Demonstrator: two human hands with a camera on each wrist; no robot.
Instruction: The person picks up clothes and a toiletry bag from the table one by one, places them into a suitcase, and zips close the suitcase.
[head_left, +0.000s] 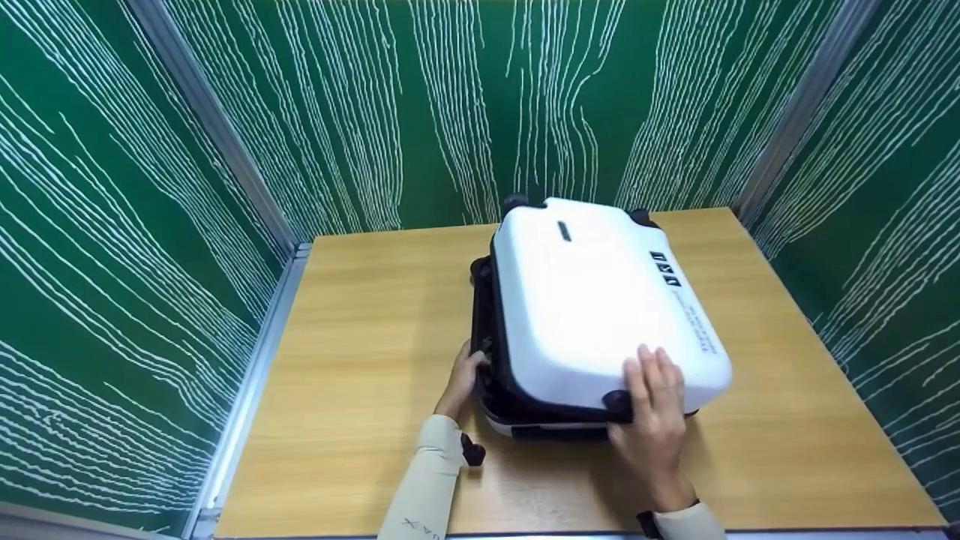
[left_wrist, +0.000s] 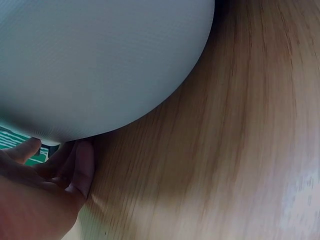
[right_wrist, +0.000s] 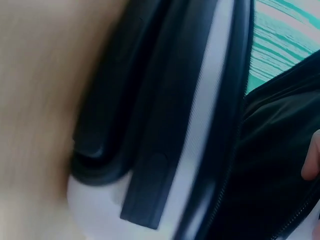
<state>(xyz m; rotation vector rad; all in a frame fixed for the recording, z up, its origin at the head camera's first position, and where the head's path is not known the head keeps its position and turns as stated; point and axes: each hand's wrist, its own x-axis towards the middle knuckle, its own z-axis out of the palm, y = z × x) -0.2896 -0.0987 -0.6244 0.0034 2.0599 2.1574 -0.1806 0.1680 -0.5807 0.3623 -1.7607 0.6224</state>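
Note:
A white hard-shell suitcase [head_left: 592,300] lies on the table with its lid raised a little over the lower half. At the left side, my left hand [head_left: 463,379] grips the lower half's rim; in the left wrist view its fingers [left_wrist: 84,167] are at the edge of the white shell [left_wrist: 100,65]. My right hand [head_left: 654,420] holds the lid's near edge, fingers along the white top. In the right wrist view, a digit [right_wrist: 312,160] shows against the black lining [right_wrist: 270,145], beside the zipper edge. The suitcase's contents are hidden.
The wooden table [head_left: 360,352] extends on both sides of the suitcase. Green walls [head_left: 450,112] with white wavy lines stand behind and at both sides, joined by grey metal posts [head_left: 217,120]. The suitcase's wheels [head_left: 516,201] point toward the back wall.

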